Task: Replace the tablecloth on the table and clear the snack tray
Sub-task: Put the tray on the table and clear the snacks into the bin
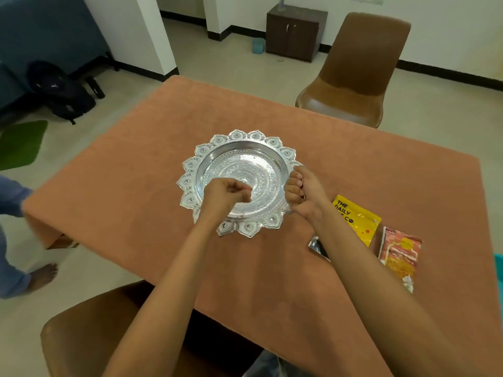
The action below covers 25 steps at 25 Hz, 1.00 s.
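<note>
An ornate silver snack tray [217,144] with a petal-shaped rim sits in the middle of the table, on the orange tablecloth [130,170]; the tray holds nothing. My right hand [302,191] has its fingers curled round the tray's right rim. My left hand [226,194] hovers over the tray's near-left inside, fingers curled, with nothing visible in it. To the right of the tray lie a yellow snack packet [356,219], a red snack packet [400,254] and a small dark packet [315,244], partly hidden by my right forearm.
One brown chair [353,77] stands at the far right corner, another [103,336] at the near edge in front of me. A person's leg and bare foot [40,273] are by the table's left side. A backpack [62,96], a green mat [21,142] and a dark cabinet [295,31] are on the floor beyond.
</note>
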Available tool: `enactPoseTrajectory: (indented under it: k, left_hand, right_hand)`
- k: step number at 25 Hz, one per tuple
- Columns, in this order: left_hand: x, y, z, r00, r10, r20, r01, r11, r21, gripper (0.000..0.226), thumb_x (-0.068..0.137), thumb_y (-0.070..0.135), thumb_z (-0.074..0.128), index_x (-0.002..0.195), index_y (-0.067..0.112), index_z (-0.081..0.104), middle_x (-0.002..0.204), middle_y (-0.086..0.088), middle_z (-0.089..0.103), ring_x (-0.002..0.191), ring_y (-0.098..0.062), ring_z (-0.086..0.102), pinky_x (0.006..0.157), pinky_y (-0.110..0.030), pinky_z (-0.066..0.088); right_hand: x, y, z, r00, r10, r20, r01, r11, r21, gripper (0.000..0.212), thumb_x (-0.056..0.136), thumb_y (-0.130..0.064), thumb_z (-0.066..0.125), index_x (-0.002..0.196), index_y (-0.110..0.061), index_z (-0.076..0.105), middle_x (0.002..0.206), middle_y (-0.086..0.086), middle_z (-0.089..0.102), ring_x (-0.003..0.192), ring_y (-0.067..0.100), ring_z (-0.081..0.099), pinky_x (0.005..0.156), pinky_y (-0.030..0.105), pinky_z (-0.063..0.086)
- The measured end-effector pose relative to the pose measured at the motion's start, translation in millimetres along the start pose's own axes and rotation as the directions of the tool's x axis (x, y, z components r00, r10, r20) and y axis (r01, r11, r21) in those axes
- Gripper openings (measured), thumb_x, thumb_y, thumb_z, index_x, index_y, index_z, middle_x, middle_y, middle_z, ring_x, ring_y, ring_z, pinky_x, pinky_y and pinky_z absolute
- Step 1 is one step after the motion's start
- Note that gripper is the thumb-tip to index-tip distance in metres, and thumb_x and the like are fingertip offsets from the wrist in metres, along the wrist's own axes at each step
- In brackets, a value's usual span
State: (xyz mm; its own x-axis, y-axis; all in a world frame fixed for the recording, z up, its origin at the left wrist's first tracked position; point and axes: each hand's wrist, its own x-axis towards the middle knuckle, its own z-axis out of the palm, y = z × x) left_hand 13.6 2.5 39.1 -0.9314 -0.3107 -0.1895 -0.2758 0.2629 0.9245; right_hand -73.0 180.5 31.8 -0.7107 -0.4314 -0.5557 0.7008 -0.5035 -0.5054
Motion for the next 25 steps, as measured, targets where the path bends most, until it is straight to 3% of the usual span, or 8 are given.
enactPoseTrajectory:
  k: [4, 9, 14, 17, 19, 22, 25]
  left_hand:
    - [-4.6, 33.0, 59.1, 0.989, 0.074, 0.128, -0.053, 0.985, -0.164, 0.010, 0.078, 0.001, 0.073, 0.087, 0.002, 0.073, 0.076, -0.014, 0.072, 0.073, -0.019, 0.072, 0.074, -0.023, 0.055]
    - [-39.3, 61.2, 178.2, 0.887, 0.126, 0.445, -0.071, 0.988, -0.139, 0.010, 0.080, -0.004, 0.070, 0.080, 0.006, 0.070, 0.062, 0.002, 0.069, 0.059, -0.007, 0.066, 0.062, -0.018, 0.052]
    - [-121.8, 57.8, 312.3, 0.669, 0.085, 0.738, -0.133, 0.991, 0.006, 0.018, 0.079, 0.000, 0.073, 0.074, 0.018, 0.070, 0.064, 0.003, 0.070, 0.066, -0.014, 0.065, 0.071, -0.030, 0.053]
    - [-198.0, 46.8, 376.7, 0.510, 0.029, 0.860, -0.137, 0.989, 0.047, 0.011, 0.080, -0.002, 0.071, 0.079, 0.009, 0.069, 0.062, 0.001, 0.070, 0.062, -0.011, 0.066, 0.069, -0.025, 0.054]
    - [-261.5, 30.8, 418.3, 0.408, -0.007, 0.913, -0.151, 0.986, 0.076, 0.010, 0.080, -0.005, 0.070, 0.080, 0.004, 0.068, 0.058, 0.004, 0.068, 0.056, -0.006, 0.065, 0.066, -0.020, 0.055]
    - [-354.4, -14.1, 471.4, 0.291, -0.104, 0.951, -0.184, 0.970, 0.162, 0.011, 0.081, -0.003, 0.069, 0.078, 0.008, 0.068, 0.058, 0.001, 0.068, 0.055, -0.008, 0.064, 0.065, -0.026, 0.056]
    - [-453.0, -71.6, 511.3, 0.130, -0.215, 0.968, -0.192, 0.952, 0.237, 0.009, 0.081, -0.005, 0.068, 0.081, 0.004, 0.068, 0.056, 0.005, 0.068, 0.054, -0.003, 0.065, 0.060, -0.017, 0.053]
  right_hand:
    - [-36.9, -15.5, -39.1, 0.999, -0.047, 0.010, 0.046, 0.995, 0.093, 0.055, 0.097, -0.024, 0.041, 0.043, -0.020, 0.038, 0.039, -0.008, 0.026, 0.026, 0.003, 0.019, 0.024, 0.014, 0.009]
    - [-107.3, -32.7, -128.9, 0.980, -0.156, -0.126, 0.178, 0.967, 0.182, 0.057, 0.100, -0.026, 0.037, 0.043, -0.021, 0.039, 0.037, -0.008, 0.027, 0.024, 0.002, 0.020, 0.024, 0.011, 0.010]
    - [-217.9, -17.1, -256.9, 0.874, -0.266, -0.406, 0.391, 0.882, 0.263, 0.053, 0.100, -0.025, 0.038, 0.048, -0.021, 0.036, 0.038, -0.008, 0.026, 0.025, 0.002, 0.018, 0.026, 0.010, 0.010]
    - [-294.2, 18.2, -330.9, 0.805, -0.249, -0.538, 0.467, 0.825, 0.317, 0.054, 0.102, -0.027, 0.036, 0.048, -0.020, 0.036, 0.037, -0.008, 0.026, 0.024, 0.002, 0.018, 0.026, 0.010, 0.009]
    - [-349.5, 53.3, -382.5, 0.757, -0.220, -0.615, 0.512, 0.784, 0.350, 0.054, 0.102, -0.027, 0.036, 0.049, -0.020, 0.035, 0.038, -0.007, 0.025, 0.024, 0.003, 0.017, 0.026, 0.009, 0.009]
    - [-425.2, 119.6, -446.9, 0.699, -0.146, -0.700, 0.546, 0.741, 0.391, 0.049, 0.101, -0.027, 0.036, 0.052, -0.020, 0.033, 0.038, -0.008, 0.025, 0.024, 0.003, 0.016, 0.026, 0.009, 0.009]
    - [-491.9, 200.4, -505.4, 0.609, -0.044, -0.792, 0.586, 0.697, 0.413, 0.045, 0.102, -0.027, 0.035, 0.057, -0.020, 0.031, 0.038, -0.007, 0.027, 0.024, 0.003, 0.017, 0.025, 0.011, 0.010]
